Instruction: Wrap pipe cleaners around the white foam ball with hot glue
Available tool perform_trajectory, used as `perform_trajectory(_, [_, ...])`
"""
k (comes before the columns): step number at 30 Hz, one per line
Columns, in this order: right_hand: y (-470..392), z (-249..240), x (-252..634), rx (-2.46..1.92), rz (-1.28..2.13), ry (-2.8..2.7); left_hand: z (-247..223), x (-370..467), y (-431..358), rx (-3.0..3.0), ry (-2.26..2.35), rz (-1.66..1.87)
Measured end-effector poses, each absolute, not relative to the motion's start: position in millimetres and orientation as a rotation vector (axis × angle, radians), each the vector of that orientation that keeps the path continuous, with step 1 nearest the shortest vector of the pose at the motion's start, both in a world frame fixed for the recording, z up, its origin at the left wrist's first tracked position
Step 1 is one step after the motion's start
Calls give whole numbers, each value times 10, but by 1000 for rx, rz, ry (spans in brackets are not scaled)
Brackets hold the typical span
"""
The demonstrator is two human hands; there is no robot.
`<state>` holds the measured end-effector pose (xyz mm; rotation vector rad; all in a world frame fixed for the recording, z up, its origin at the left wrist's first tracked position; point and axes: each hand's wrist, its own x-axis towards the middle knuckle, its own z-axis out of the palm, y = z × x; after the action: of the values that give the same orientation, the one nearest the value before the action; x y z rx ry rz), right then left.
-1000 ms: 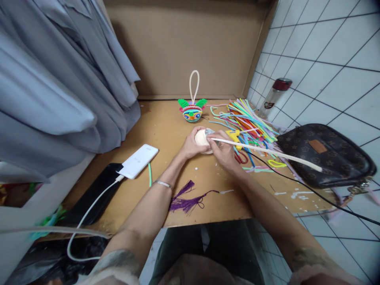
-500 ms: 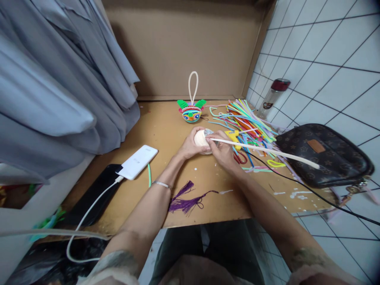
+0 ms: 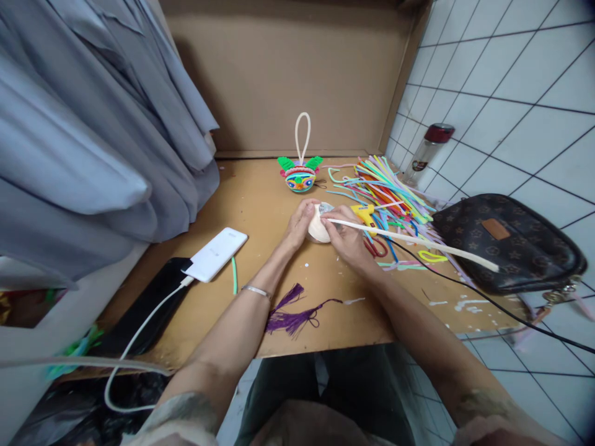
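Note:
My left hand (image 3: 298,226) is closed around the left side of a cream-coloured ball (image 3: 317,231), whose top shows a greyish patch. On the ball's right, my right hand (image 3: 348,240) pinches a white pipe cleaner (image 3: 418,236) close to its end, against the ball. The long free part of the pipe cleaner sticks out to the right, over the table and as far as the bag. Fingers hide part of the ball and the pipe cleaner's near end.
Behind my hands stands a colourful animal-head ornament (image 3: 300,179). To the right lie pipe cleaners (image 3: 390,186), a yellow glue gun (image 3: 365,217), red-handled scissors (image 3: 377,248), a brown bag (image 3: 506,241) and a bottle (image 3: 425,155). Purple tassels (image 3: 292,319) and a white power bank (image 3: 216,254) lie nearer.
The left fingers have shifted on the ball, so more of its lower front shows. The ball has turned slightly. My right hand keeps its pinch on the pipe cleaner.

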<state>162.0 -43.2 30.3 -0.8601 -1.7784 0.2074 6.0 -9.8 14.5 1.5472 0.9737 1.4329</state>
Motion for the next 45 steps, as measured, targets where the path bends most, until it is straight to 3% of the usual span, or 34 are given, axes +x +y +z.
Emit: perform_trajectory(45, [-436,298,1626,-846,207,-1785,64,108,-28,1462,905,1534])
